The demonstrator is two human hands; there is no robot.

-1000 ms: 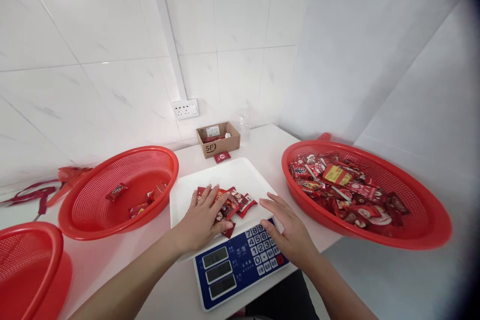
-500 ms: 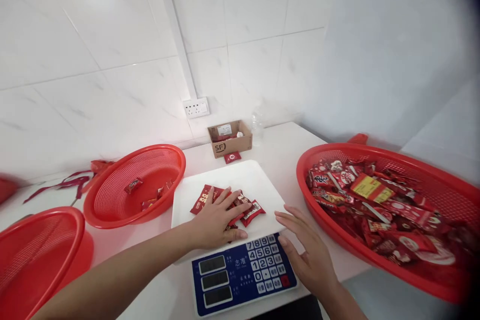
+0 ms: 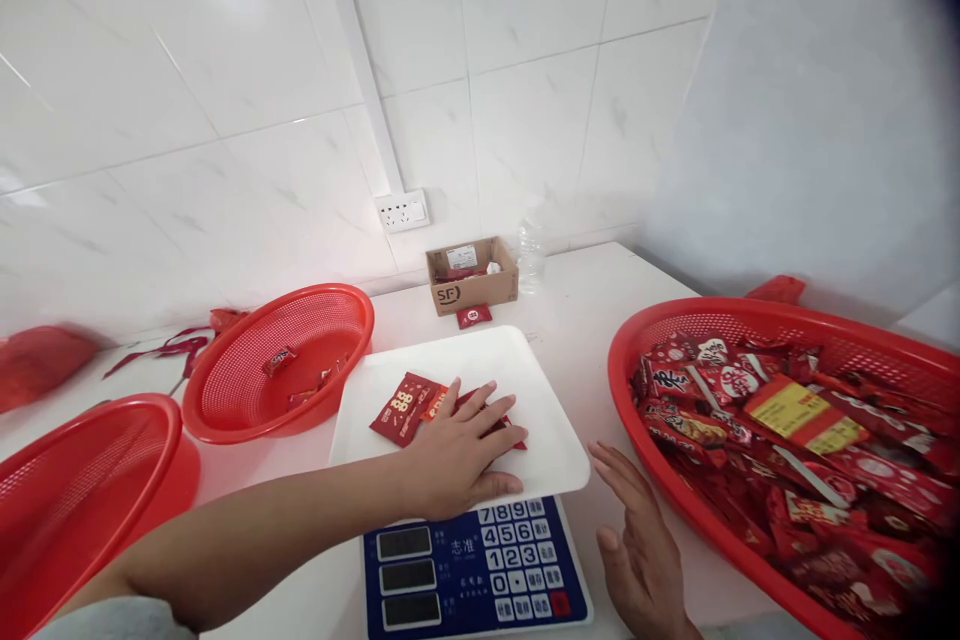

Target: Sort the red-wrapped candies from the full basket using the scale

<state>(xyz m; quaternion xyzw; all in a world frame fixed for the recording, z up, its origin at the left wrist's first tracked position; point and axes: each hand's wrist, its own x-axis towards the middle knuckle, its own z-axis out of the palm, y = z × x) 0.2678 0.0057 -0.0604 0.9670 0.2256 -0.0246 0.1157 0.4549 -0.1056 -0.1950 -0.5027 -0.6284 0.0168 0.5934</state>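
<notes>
My left hand (image 3: 457, 455) lies flat, fingers spread, on a small pile of red snack packets (image 3: 403, 407) on the white tray (image 3: 487, 360) of a scale. The scale's blue keypad panel (image 3: 472, 570) faces me. Just right of the scale, my right hand (image 3: 641, 545) hovers over the counter with its fingers stretched out and nothing in it. It is close to the rim of a big red basket (image 3: 750, 315) heaped with red wrapped snacks (image 3: 780, 420).
Two more red baskets stand on the left: one (image 3: 281, 360) with a few packets, another (image 3: 82, 495) nearer me. A cardboard box (image 3: 472, 277), a loose red packet (image 3: 474, 316) and a clear bottle (image 3: 530, 255) sit by the tiled wall under a socket (image 3: 403, 210). Red ribbons (image 3: 161, 352) lie far left.
The view has swung left and down. My left hand has gathered the packets under its palm on the tray, and my right hand has drawn back toward me, off the keypad.
</notes>
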